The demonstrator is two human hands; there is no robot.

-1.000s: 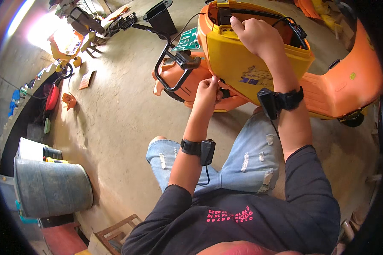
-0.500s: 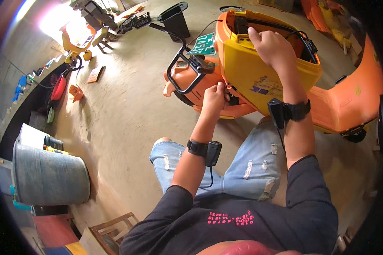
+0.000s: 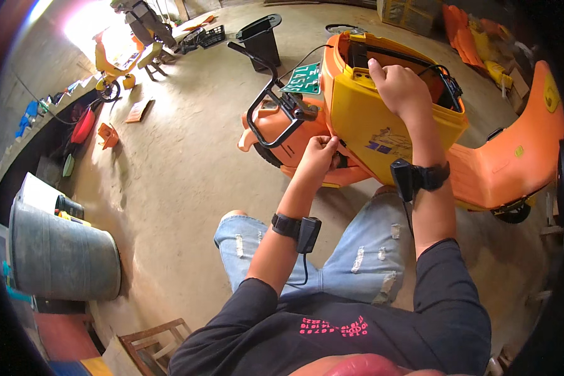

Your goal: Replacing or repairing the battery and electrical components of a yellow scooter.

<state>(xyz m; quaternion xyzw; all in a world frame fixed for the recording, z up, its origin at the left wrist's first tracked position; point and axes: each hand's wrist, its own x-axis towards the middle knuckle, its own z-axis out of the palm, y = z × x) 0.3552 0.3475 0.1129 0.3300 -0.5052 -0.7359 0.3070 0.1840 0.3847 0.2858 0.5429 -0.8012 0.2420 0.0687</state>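
Observation:
A scooter stands before me, with a yellow body panel (image 3: 351, 119) below its uncovered seat compartment and an orange rear cover (image 3: 294, 139) to its left. My left hand (image 3: 320, 154) is closed in a pinch at the panel's left edge, by the seam with the orange cover. What lies between its fingertips is too small to make out. At the compartment's near rim is my right hand (image 3: 402, 89), its fingers curled and its thumb pointing up. The back of that hand hides whatever the fingers hold. Both wrists carry black strapped devices.
A black bent-tube rack (image 3: 252, 116) and a green number plate (image 3: 306, 79) stick out left of the panel. The orange footboard (image 3: 482, 175) extends right. Behind stands a black bin (image 3: 261, 42); a large grey tub (image 3: 66, 250) is at far left, a wooden frame (image 3: 150, 344) lower left.
The whole view has shifted slightly, the scooter now lower in the picture. My left hand is still at the seam, its fingers turned a little; my right hand remains at the rim.

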